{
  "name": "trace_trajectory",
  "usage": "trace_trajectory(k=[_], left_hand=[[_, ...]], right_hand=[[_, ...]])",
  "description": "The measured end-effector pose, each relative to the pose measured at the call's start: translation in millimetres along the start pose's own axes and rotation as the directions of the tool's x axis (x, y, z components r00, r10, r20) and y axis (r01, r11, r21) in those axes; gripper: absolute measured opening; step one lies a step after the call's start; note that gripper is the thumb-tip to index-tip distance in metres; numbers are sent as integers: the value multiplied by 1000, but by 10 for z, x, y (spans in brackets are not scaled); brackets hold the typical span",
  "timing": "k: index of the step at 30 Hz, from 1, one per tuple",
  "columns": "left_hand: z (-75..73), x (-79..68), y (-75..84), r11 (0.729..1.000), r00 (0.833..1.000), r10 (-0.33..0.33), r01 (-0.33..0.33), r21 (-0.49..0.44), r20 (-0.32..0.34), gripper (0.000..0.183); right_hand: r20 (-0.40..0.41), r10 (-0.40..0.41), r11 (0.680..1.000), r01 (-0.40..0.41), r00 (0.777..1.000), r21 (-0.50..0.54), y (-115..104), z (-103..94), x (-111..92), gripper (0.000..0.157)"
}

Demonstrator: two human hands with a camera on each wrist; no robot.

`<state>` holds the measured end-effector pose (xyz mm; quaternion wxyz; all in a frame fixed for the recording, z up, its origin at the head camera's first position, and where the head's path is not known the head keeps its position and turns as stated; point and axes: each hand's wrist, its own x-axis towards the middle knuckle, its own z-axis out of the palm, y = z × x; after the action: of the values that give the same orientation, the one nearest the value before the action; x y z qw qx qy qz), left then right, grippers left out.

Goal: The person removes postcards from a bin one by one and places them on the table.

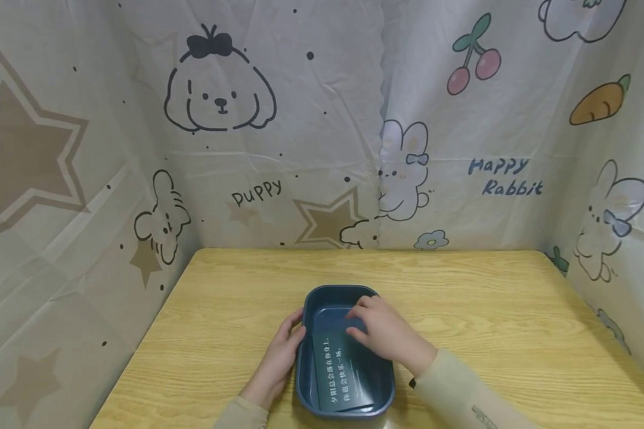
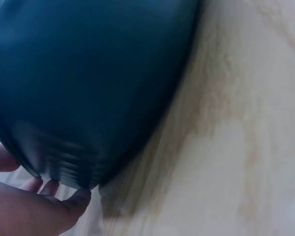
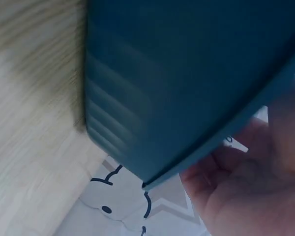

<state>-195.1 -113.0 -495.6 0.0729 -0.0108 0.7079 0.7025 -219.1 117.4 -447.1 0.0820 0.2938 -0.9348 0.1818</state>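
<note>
A dark blue-green, open-topped rectangular box [image 1: 345, 413] with rounded corners rests on the table. Inside it, toward its near end, lies a dark green card or booklet [image 1: 354, 381] bearing two lines of white Chinese characters. My left hand [image 1: 279, 357] touches the left outer wall; its fingertips meet the ribbed end of the box [image 2: 88, 88], with the thumb at the rim. Over the right rim reaches my right hand [image 1: 386, 330], fingers loosely bent above the far part of the interior and nothing seen between them. In the right wrist view its fingertips are partly hidden behind the rim.
Yellow wood-grain table [image 1: 236, 286] surrounds the box. A pale curtain [image 1: 322, 119] printed with a puppy, rabbits, stars and cherries hangs behind the table and along both sides. A small dark item [image 1: 412, 383] shows at the right sleeve's cuff.
</note>
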Motion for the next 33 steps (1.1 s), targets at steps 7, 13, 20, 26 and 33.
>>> trace_trajectory(k=[7, 13, 20, 26, 33], left_hand=[[-13, -1, -19, 1000, 1000, -11, 11, -6, 6, 51], [-15, 1, -34, 1000, 1000, -17, 17, -6, -6, 49], [-18, 4, -28, 999, 999, -29, 29, 13, -17, 49], [-17, -4, -28, 1000, 1000, -26, 27, 11, -9, 49], [-9, -15, -24, 1000, 1000, -22, 22, 13, -6, 49]], right_hand=[[152, 2, 998, 9, 988, -68, -6, 93, 157, 27], [275, 63, 991, -27, 959, -134, -15, 152, 230, 38], [335, 92, 985, -37, 938, -168, -35, 156, 266, 42], [350, 113, 986, -63, 930, -152, -55, 143, 287, 40], [338, 103, 987, -54, 935, -151, -66, 147, 281, 37]])
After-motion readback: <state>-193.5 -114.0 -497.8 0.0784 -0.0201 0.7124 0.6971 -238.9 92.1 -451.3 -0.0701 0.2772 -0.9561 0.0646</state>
